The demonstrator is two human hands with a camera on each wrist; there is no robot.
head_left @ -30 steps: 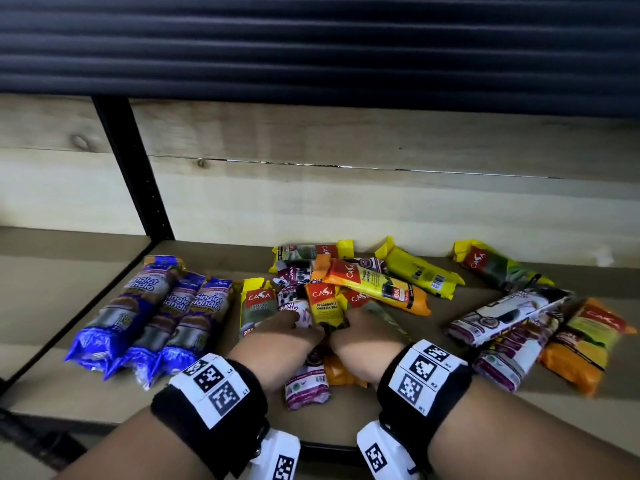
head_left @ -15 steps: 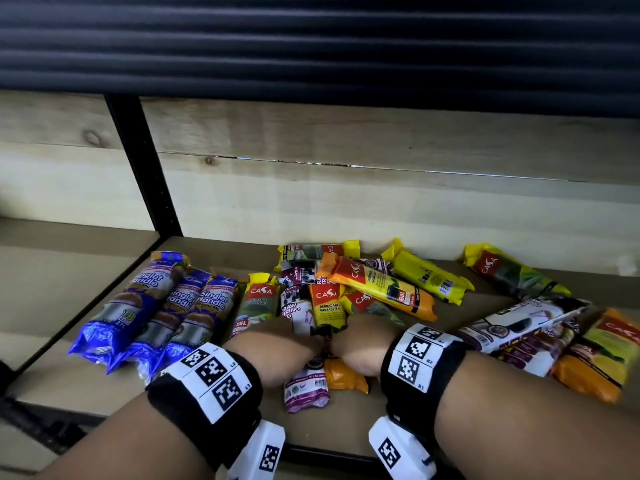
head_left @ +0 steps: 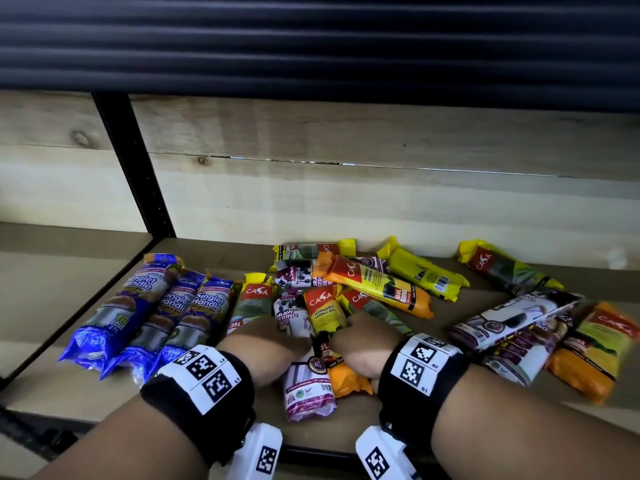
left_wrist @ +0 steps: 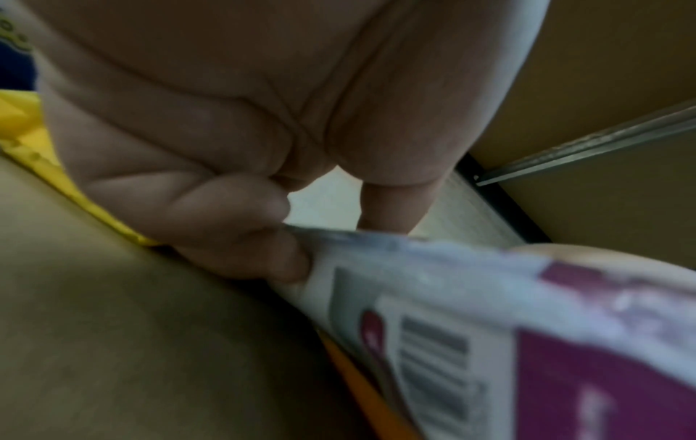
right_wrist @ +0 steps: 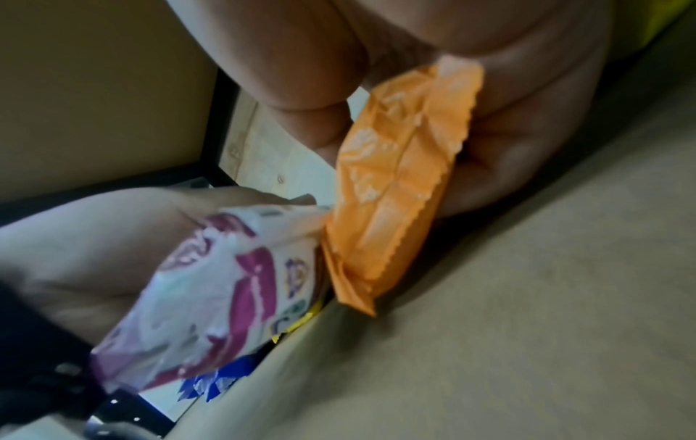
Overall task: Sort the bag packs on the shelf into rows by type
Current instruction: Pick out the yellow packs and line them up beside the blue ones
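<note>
Garbage-bag packs lie in a loose heap on the wooden shelf (head_left: 104,382). My left hand (head_left: 266,344) grips a white-and-purple drawstring pack (head_left: 308,389); in the left wrist view its fingers (left_wrist: 241,238) curl round the pack (left_wrist: 527,327). My right hand (head_left: 360,348) grips an orange pack (head_left: 346,375), whose crimped end (right_wrist: 399,178) sticks out of the fist in the right wrist view. Three blue Singlet Handle packs (head_left: 145,313) lie side by side at the left. Yellow, orange and green Casa packs (head_left: 377,285) overlap behind my hands.
A black upright post (head_left: 135,168) stands at the back left, and a plank wall (head_left: 346,188) closes the back. More white-purple packs (head_left: 512,320) and an orange-yellow pack (head_left: 595,348) lie at the right. The shelf's dark front rail (head_left: 311,455) runs below my wrists.
Both hands have drawn back a little toward the front edge with the white-purple and orange packs in their grip. The camera has shifted slightly to the left.
</note>
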